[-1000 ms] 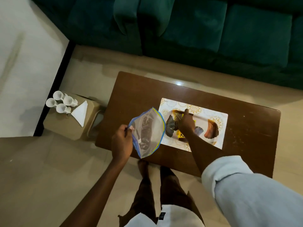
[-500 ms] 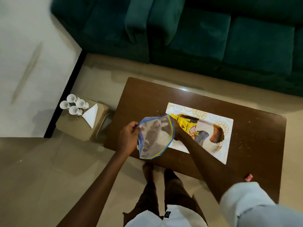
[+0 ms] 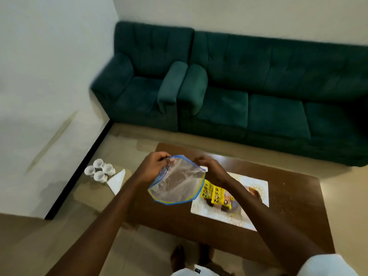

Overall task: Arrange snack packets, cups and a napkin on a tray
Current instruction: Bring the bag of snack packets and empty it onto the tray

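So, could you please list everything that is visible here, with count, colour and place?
Sofa pieces: two, dark green, along the far wall.
Table: one, dark brown, in front of the sofa pieces.
Tray: one, white with a gold pattern, on the table.
Snack packets: two yellow ones plainly seen, on the tray; darker items beside them are unclear.
Zip bag: one, clear with a blue edge, held above the table's left end.
Cups: four, white, left of the table near the wall.
Napkin: one, white, triangular, beside the cups.
Left hand: its fingers pinch the zip bag's top edge.
Right hand: pinches the same edge, further right.
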